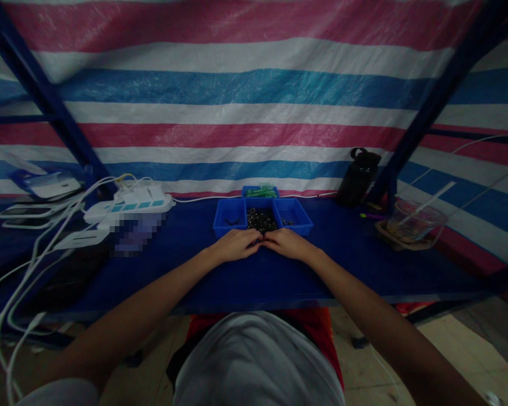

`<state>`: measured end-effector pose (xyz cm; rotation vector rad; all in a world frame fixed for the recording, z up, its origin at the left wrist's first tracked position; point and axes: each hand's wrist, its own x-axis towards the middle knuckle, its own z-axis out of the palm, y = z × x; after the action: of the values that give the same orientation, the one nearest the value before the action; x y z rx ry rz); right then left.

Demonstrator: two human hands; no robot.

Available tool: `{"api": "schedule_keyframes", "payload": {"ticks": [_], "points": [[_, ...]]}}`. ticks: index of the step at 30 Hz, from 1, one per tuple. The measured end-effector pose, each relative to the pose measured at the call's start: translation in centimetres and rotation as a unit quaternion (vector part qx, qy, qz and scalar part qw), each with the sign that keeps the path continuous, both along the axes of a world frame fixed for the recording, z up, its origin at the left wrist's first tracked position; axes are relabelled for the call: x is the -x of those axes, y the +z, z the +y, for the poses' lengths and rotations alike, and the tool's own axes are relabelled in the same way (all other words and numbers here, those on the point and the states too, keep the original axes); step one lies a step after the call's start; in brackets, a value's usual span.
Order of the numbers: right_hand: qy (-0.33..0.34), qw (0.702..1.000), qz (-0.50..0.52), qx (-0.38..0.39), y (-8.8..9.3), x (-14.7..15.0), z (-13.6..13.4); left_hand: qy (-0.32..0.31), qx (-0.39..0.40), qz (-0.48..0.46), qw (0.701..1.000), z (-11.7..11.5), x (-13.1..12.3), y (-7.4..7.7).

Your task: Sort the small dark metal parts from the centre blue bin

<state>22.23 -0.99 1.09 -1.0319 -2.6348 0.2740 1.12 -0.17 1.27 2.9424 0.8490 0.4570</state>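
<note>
A bare left hand [237, 246] and a bare right hand [288, 243] met at the fingertips above the blue table [220, 287]. Each grip was narrowed, fingers bent; whether either pinched anything, I could not tell. Small shiny black parts [260, 216] lay at twelve o'clock, just beyond, in the middle of three blue plastic bins [226, 213]; a black bottle [355, 180] stood at two.

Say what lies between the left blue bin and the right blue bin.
The head view shows the middle blue bin, holding many small dark pieces, between the left bin and the right bin.
</note>
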Motion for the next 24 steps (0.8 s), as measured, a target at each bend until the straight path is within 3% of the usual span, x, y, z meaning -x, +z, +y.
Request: {"api": "schedule_keyframes", "payload": {"ticks": [24], "points": [[-0.016,1.0,0.001,-0.002,0.31,0.07,-0.44,0.0,0.009,0.011,1.0,0.29,0.08,-0.11]]}}
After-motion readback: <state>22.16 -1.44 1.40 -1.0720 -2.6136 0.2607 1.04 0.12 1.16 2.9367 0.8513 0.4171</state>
